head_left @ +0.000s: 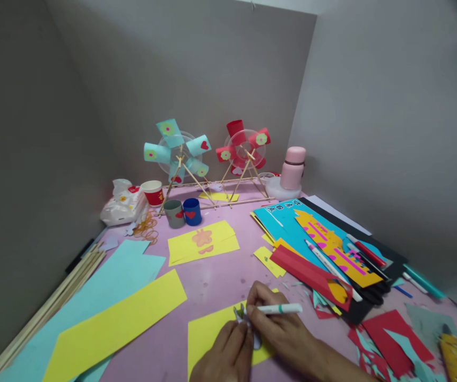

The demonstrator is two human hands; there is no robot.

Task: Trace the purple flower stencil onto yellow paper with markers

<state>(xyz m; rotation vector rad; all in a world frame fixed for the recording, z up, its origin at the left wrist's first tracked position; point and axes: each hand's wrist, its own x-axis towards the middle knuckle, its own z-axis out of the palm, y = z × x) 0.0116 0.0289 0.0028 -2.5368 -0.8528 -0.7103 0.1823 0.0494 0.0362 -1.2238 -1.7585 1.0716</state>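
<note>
Near the front edge, a sheet of yellow paper (200, 324) lies flat under both hands. My left hand (228, 350) is closed, its fingers together, pressing a small pale lavender cut-out (257, 339) down on the sheet. The cut-out is mostly covered by my fingers, so its full shape is hidden. Small green marks (239, 309) show at its top end. My right hand (276, 323) pinches a white marker with a green band (284, 309), held nearly level, its tip at the cut-out and hidden by the fingers.
A yellow strip (120, 323) and light blue paper (132, 265) lie left, beside wooden sticks (53, 302). Two paper pinwheel-like wheels (180, 154) stand behind paper rings (174, 214). Right are a blue board (279, 225), markers (332, 268), red scraps (395, 339) and a pink flask (293, 168).
</note>
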